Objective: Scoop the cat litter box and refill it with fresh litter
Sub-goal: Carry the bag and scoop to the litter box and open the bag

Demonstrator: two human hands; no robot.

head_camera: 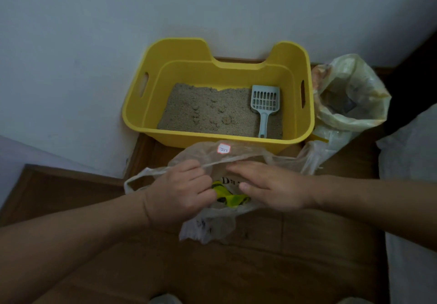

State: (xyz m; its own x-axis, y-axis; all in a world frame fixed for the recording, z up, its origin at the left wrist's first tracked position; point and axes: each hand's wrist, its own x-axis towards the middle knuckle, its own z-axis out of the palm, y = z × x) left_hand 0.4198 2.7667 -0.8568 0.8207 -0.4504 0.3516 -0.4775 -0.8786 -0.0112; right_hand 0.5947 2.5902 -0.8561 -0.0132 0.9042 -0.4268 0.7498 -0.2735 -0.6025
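The yellow litter box [224, 72] sits on the wooden floor [260, 268] at 12 o'clock from both hands. A grey scoop [264, 105] lies on the litter [208, 114] at its 3 o'clock side. The left hand [179, 192] pinches the rim of a clear plastic bag [208, 223] with curled fingers [196, 169]. The right hand [272, 188] rests nearly straight fingers [246, 169] on the bag's mouth. A second bag [350, 119] stands at the box's 3 o'clock.

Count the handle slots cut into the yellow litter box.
2: the left slot is in the left wall of the litter box, and the right slot is in its right wall. The near wall's outer face is mostly hidden, so more may exist.
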